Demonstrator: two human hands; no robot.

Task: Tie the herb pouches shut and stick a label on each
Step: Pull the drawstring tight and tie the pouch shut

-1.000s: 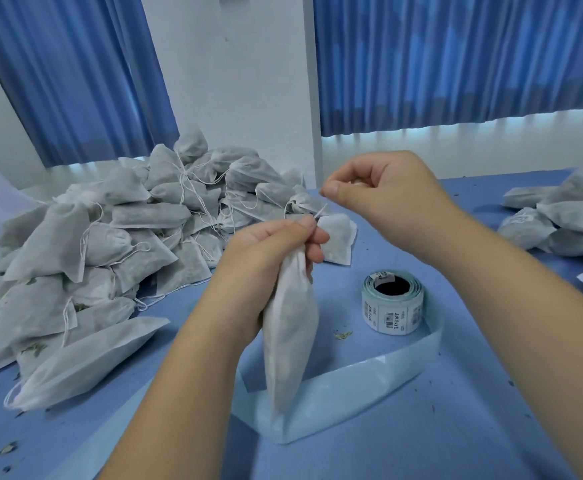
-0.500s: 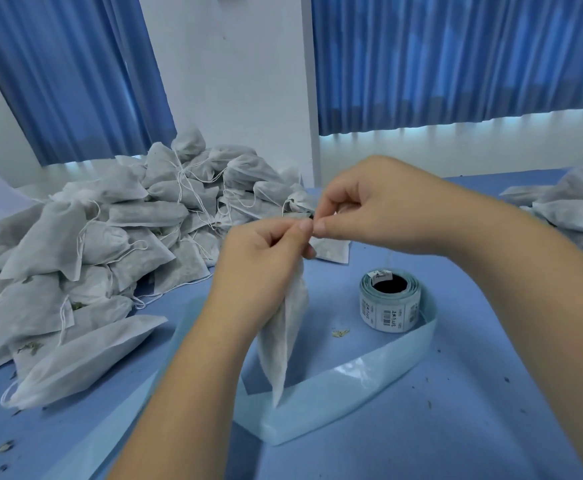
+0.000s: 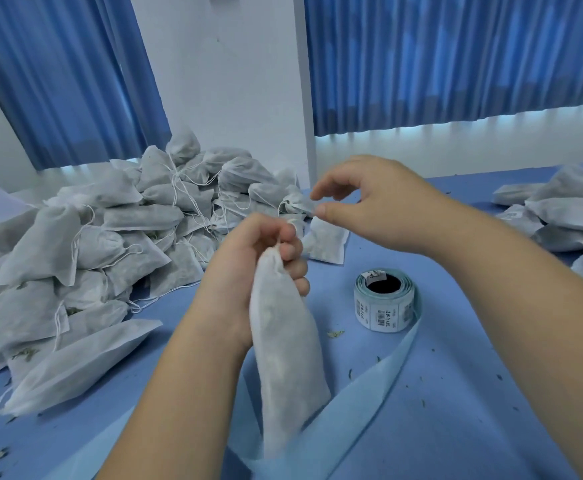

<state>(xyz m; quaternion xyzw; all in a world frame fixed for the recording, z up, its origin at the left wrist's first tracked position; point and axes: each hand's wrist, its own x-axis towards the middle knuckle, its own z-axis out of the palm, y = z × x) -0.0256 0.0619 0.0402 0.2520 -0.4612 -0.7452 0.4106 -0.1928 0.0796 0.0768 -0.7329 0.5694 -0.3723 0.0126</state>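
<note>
Since half a second ago the right hand (image 3: 369, 209) has drawn up and away from the left hand (image 3: 258, 261), so their fingertips no longer meet at the mouth of the herb pouch (image 3: 290, 348). The pouch's drawstring is hard to make out: only a small white loop shows above the left knuckles, and whether any thread runs across to the right hand cannot be told. The pouch's lower end is blurred where it meets the pale blue backing strip (image 3: 369, 389), and its neck is hidden inside the left fist. The left hand is clenched round that gathered neck, holding the pouch up so that it hangs tilted above the blue table (image 3: 473, 410). The right hand hovers apart from it, loosely curled, thumb and forefinger parted with nothing seen between them. The label roll (image 3: 385, 299) stands on the table just right of the pouch, the backing strip trailing from it towards the near edge; its white labels carry a barcode and small print, too small to read. A heap of pouches (image 3: 110, 237) lies at the left, one more pouch (image 3: 328, 242) lies flat behind the hands, and a second lot of pouches (image 3: 567, 216) at the right is cut off by the frame edge. Herb crumbs (image 3: 335, 333) dot the table.
</note>
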